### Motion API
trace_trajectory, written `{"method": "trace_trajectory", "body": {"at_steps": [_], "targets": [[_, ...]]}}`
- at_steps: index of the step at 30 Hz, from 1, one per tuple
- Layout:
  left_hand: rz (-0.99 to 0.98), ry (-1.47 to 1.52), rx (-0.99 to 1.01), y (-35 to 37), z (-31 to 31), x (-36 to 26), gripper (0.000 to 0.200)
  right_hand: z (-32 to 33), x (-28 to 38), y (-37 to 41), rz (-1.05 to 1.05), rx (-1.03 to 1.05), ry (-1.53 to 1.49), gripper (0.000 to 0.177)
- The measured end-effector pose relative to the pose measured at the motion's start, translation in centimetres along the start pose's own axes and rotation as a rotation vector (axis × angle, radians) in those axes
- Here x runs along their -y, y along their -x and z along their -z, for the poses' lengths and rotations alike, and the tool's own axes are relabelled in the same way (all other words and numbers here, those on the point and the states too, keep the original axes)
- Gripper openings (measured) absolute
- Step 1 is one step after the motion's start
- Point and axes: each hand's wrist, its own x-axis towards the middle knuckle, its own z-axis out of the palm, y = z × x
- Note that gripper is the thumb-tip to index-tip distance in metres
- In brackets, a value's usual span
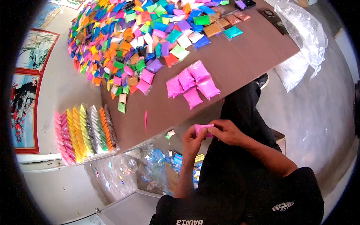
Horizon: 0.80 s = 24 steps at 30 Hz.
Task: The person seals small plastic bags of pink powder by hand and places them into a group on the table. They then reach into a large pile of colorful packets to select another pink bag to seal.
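Note:
Both of my hands are together above my lap, just off the near edge of the brown table. A small pink packet is pinched between them. My left hand has its thumb and fingers on one side of the packet, and my right hand grips the other side. On the table in front lie several pink packets in a loose group. Behind them spreads a large pile of small packets in many colours. A thin pink strip lies to the left.
Twisted coloured packs stand in a row at the table's left end. A dark phone-like object lies at the far right, beside a clear plastic bag. Wrappers and bags lie on the floor below.

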Motion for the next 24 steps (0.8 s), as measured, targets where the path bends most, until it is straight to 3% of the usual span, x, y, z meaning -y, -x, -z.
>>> {"method": "trace_trajectory", "body": {"at_steps": [4, 5, 13, 16, 24], "targets": [[0.028, 0.083, -0.044, -0.1, 0.0, 1.9, 0.021, -0.1, -0.7, 0.0, 0.151, -0.062, 0.057, 0.028], [0.013, 0.119, -0.114, 0.0, -0.1, 2.2, 0.021, -0.1, -0.9, 0.0, 0.144, -0.069, 0.053, 0.028], [-0.078, -0.005, -0.075, -0.1, 0.4, 1.0, 0.019, -0.3, 0.4, 0.3, 0.155, -0.084, 0.074, 0.025], [0.030, -0.117, -0.111, 0.2, 0.1, 0.1, 0.023, -0.4, -1.6, -0.2, 0.283, -0.120, 0.061, 0.021], [-0.028, -0.049, -0.191, 0.0, 0.0, 1.2, 0.023, -0.2, -1.0, 0.1, 0.176, -0.087, -0.066, 0.022]]}}
